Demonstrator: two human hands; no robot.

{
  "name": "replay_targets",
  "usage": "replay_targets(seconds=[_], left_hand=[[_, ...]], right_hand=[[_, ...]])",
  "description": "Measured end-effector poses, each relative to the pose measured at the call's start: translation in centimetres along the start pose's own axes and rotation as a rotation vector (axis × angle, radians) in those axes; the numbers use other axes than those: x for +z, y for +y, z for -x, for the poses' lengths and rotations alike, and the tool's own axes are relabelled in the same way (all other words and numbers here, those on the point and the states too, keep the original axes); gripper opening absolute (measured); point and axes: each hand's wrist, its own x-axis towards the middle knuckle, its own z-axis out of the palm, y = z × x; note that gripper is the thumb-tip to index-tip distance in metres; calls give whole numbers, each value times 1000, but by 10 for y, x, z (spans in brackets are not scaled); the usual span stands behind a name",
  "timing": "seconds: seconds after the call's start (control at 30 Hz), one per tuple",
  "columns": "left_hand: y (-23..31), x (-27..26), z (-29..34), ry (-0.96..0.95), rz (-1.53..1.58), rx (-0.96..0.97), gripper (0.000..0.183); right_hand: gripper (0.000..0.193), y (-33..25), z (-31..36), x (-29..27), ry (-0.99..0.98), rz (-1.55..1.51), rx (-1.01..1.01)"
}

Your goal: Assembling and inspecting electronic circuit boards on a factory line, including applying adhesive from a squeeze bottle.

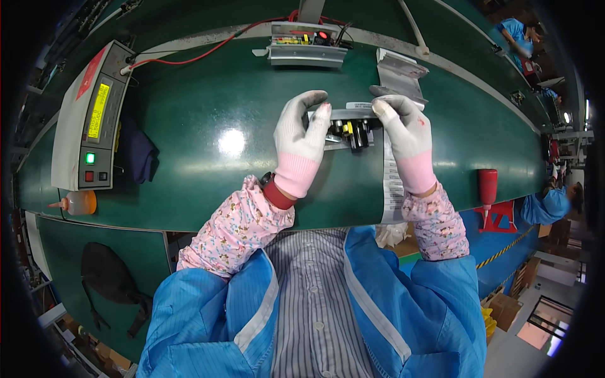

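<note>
Both my hands wear white knit gloves with pink cuffs. Between them is an open-sided electronic module [351,131], with a grey metal edge along its top and black and yellow parts inside. My left hand [304,129] is closed at the module's left end, thumb and fingers bent around it. The thumb and fingers of my right hand [404,125] pinch its right end. A small white label [358,106] shows just behind the module. Under my right wrist a long strip of printed labels [392,189] runs to the table's near edge.
On the left stands a test instrument [94,116] with a lit display and a red wire; beside it are a dark cloth [138,151] and a squeeze bottle [80,203]. Metal housings [307,55] [402,72] lie at the back. A red bottle [487,186] is on the right. Co-workers sit farther right.
</note>
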Motion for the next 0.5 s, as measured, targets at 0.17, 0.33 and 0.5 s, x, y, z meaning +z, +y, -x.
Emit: replay_targets(seconds=[0.17, 0.33, 0.5], left_hand=[[-1, 2, 3, -108, 169, -208, 19], [-4, 1, 1, -125, 185, -200, 19], [-3, 4, 1, -113, 187, -193, 19]], right_hand=[[29, 3, -1, -1, -71, -173, 432], [29, 3, -7, 2, -134, -210, 491], [29, 4, -8, 3, -125, -237, 487]])
